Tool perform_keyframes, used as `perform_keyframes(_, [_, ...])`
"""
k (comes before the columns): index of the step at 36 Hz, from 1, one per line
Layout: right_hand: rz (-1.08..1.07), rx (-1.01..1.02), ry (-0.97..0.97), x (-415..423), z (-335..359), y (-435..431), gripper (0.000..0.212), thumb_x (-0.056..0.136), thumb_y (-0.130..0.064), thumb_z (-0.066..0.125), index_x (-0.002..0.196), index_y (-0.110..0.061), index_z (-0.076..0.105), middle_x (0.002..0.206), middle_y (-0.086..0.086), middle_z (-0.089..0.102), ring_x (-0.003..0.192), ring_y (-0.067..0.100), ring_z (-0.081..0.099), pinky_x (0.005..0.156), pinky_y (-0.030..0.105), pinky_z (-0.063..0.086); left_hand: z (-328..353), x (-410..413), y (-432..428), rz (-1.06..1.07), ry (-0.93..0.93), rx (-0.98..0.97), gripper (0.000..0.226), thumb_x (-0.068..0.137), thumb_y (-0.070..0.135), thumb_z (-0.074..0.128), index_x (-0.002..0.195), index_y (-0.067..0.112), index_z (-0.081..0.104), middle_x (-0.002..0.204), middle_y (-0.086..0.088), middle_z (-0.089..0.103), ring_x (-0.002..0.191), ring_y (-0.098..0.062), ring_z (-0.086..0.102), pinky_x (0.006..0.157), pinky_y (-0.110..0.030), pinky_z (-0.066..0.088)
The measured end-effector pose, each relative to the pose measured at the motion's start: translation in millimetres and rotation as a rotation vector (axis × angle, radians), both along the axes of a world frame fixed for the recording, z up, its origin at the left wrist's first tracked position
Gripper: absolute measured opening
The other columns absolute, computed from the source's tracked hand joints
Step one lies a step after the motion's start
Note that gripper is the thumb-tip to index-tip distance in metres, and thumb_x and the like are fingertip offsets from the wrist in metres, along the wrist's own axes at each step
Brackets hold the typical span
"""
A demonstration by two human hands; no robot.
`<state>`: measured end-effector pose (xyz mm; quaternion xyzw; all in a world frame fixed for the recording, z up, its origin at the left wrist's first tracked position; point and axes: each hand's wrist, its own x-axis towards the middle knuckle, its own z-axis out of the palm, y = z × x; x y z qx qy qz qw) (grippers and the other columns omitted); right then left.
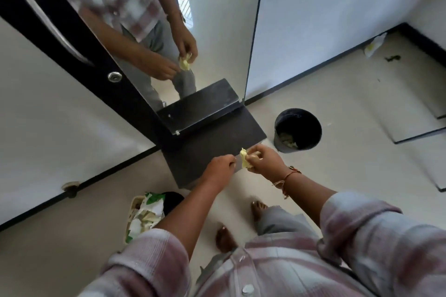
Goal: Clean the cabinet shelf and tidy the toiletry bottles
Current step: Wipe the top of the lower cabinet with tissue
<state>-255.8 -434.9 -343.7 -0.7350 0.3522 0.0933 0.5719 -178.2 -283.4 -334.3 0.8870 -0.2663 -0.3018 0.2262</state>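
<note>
Both left hand [220, 167] and right hand [264, 160] fingers [255, 154] tight on yellow cloth [243, 159]; pale scraps [288, 141] in black bucket [278, 136].

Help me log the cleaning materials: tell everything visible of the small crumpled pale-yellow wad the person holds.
The small crumpled pale-yellow wad looks like soft tissue or cloth, bunched into irregular folds. The right hand pinches it in curled fingers, above the near edge of the dark flat shelf. The left hand has its curled fingertips right beside it; whether they touch it is unclear. The mirror reflects it too.
</note>
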Motion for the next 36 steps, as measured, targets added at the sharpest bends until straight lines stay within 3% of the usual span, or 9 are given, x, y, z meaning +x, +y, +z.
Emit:
perform_keyframes(5, [-0.135,-0.027,0.002,-21,-12,-57,0.004,0.076,-0.027,0.076,0.077,-0.028,0.072,0.084,0.003,0.072,0.083,0.022,0.071,0.077,0.040,0.061,-1,-6,-60,-0.127,-0.023,-0.005,0.020,0.096,0.020,0.047,0.099,0.011,0.065,0.097,-0.008,0.069,0.090,-0.026,0.063,0.080,-0.040,0.052])
perform_keyframes(9, [-0.228,-0.055,0.036,-33,-25,-110,0.007,0.082,-0.021,0.073,0.088,-0.017,0.075,0.081,0.006,0.074,0.070,0.017,0.069,0.073,0.030,0.058,-8,-10,-119,-0.210,-0.020,-0.009,0.020,0.095,0.018,0.049,0.104,0.015,0.066,0.101,-0.007,0.070,0.094,-0.025,0.064,0.082,-0.036,0.053])
perform_keyframes(14, [-0.339,-0.003,0.127,-44,-54,-190,0.016,0.081,-0.021,0.064,0.087,-0.016,0.077,0.077,0.003,0.074,0.076,0.018,0.068,0.076,0.030,0.054,-23,-11,-206,-0.339,-0.008,0.064,0.010,0.094,0.014,0.050,0.090,0.009,0.058,0.094,-0.012,0.064,0.089,-0.029,0.060,0.072,-0.032,0.044])
perform_keyframes(18, [-0.376,0.022,0.200,-48,-81,-261,0.017,0.076,-0.017,0.059,0.075,-0.011,0.075,0.067,0.002,0.067,0.069,0.019,0.059,0.069,0.032,0.049,-42,-10,-282,-0.366,0.054,0.103,0.018,0.095,0.016,0.052,0.104,0.002,0.058,0.105,-0.015,0.062,0.100,-0.031,0.058,0.083,-0.037,0.046])
perform_keyframes(22, [-0.357,0.035,0.282,-46,-105,-327,0.029,0.073,-0.010,0.062,0.095,-0.020,0.077,0.088,0.004,0.073,0.084,0.023,0.065,0.081,0.037,0.054,-64,-3,-347,-0.381,0.062,0.149,0.018,0.094,0.018,0.055,0.103,0.003,0.057,0.105,-0.016,0.062,0.099,-0.032,0.057,0.080,-0.035,0.041])
perform_keyframes(25, [-0.354,0.014,0.302,-37,-126,-366,0.025,0.072,-0.017,0.063,0.092,-0.025,0.076,0.089,0.002,0.073,0.087,0.024,0.067,0.080,0.037,0.055,-84,7,-384,-0.360,0.063,0.176,0.018,0.094,0.020,0.055,0.105,0.006,0.057,0.106,-0.014,0.062,0.100,-0.029,0.058,0.076,-0.030,0.038])
perform_keyframes(29, [-0.342,-0.031,0.321,-19,-155,-404,0.021,0.077,-0.028,0.065,0.096,-0.024,0.074,0.091,0.000,0.072,0.087,0.021,0.066,0.082,0.037,0.056,-113,22,-419,-0.298,0.103,0.233,0.035,0.096,0.023,0.053,0.129,0.010,0.053,0.125,-0.011,0.058,0.114,-0.028,0.055,0.092,-0.035,0.044])
perform_keyframes(36, [-0.294,-0.036,0.347,16,-207,-447,0.020,0.083,-0.037,0.067,0.098,-0.024,0.072,0.096,-0.001,0.070,0.088,0.016,0.061,0.074,0.024,0.043,-158,46,-451,-0.231,0.125,0.298,0.036,0.096,0.025,0.052,0.130,0.012,0.053,0.126,-0.009,0.059,0.114,-0.028,0.057,0.089,-0.034,0.044])
